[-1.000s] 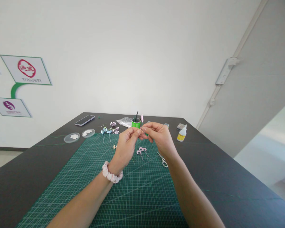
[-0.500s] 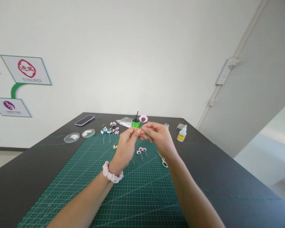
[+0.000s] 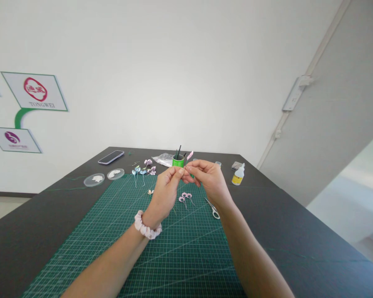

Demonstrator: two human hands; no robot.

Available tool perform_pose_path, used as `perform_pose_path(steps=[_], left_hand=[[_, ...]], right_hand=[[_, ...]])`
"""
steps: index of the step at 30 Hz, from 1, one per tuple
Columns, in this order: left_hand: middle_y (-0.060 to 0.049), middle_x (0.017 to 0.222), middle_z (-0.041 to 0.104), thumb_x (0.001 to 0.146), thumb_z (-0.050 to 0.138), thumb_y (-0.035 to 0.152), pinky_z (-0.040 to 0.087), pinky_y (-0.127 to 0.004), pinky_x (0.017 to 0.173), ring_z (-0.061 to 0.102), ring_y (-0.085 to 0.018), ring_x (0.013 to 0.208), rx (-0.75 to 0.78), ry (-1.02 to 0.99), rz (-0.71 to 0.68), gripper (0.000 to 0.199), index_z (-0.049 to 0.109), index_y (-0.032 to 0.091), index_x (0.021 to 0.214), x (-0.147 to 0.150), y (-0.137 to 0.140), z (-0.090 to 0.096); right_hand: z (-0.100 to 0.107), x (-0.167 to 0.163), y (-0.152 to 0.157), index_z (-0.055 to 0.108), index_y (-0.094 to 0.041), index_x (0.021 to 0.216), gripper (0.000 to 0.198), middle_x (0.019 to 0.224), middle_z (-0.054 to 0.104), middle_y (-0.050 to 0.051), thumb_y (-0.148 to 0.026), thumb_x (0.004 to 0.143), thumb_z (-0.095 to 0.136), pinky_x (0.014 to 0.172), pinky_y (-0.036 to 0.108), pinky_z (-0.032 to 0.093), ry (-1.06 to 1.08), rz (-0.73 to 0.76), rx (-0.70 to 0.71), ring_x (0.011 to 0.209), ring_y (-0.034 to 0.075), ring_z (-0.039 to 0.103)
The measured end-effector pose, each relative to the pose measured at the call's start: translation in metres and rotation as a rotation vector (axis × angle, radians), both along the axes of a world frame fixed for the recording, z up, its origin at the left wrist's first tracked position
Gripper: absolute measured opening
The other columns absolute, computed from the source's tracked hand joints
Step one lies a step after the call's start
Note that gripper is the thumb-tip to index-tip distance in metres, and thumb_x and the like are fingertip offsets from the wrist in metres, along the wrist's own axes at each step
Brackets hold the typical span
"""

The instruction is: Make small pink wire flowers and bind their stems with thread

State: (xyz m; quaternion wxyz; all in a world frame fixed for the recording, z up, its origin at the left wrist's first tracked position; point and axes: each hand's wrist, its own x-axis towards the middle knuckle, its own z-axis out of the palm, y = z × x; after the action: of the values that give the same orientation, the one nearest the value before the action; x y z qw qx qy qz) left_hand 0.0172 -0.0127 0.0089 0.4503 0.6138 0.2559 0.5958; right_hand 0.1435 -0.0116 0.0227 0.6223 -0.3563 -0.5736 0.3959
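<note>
A pink petal loop on a thin stem stands up edge-on above my fingertips. My right hand pinches its stem between thumb and forefinger. Touching it at the tips, my left hand is closed in a pinch on the lower stem, which the fingers mostly hide. Below, several small pink-purple petal loops on wire stems lie on the green cutting mat. White-handled scissors rest by my right wrist. Blue wire flowers and purple ones lie to the left.
A green can holding dark tools stands behind my hands, beside a clear plastic bag. A glue bottle is on the right. Two shallow dishes with white pieces and a phone sit on the left of the black table.
The pink petal loop has turned from facing me to edge-on, its top shifting slightly right. Both hands stay in nearly the same place.
</note>
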Motion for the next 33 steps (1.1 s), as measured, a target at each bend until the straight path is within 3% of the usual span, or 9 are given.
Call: perform_pose_path(steps=[20, 33], left_hand=[[-0.003, 0.064, 0.064, 0.086, 0.057, 0.030, 0.048, -0.034, 0.077, 0.061, -0.019, 0.074, -0.131, -0.108, -0.135, 0.022, 0.061, 0.018, 0.067, 0.0022, -0.0017, 0.0001], [-0.003, 0.063, 0.059, 0.087, 0.054, 0.032, 0.047, -0.035, 0.080, 0.059, -0.019, 0.074, -0.127, -0.140, -0.216, 0.028, 0.058, 0.018, 0.063, 0.0035, -0.0021, -0.0001]], right_hand=[[0.0007, 0.0009, -0.0011, 0.071, -0.017, 0.068, 0.015, 0.051, 0.059, -0.002, -0.032, 0.069, 0.072, 0.040, 0.023, 0.028, -0.013, -0.015, 0.002, 0.042, 0.008, 0.040], [0.0010, 0.0003, -0.0022, 0.070, -0.017, 0.067, 0.015, 0.052, 0.062, -0.001, -0.031, 0.072, 0.071, 0.040, 0.023, 0.028, 0.000, 0.052, 0.014, 0.042, 0.009, 0.045]])
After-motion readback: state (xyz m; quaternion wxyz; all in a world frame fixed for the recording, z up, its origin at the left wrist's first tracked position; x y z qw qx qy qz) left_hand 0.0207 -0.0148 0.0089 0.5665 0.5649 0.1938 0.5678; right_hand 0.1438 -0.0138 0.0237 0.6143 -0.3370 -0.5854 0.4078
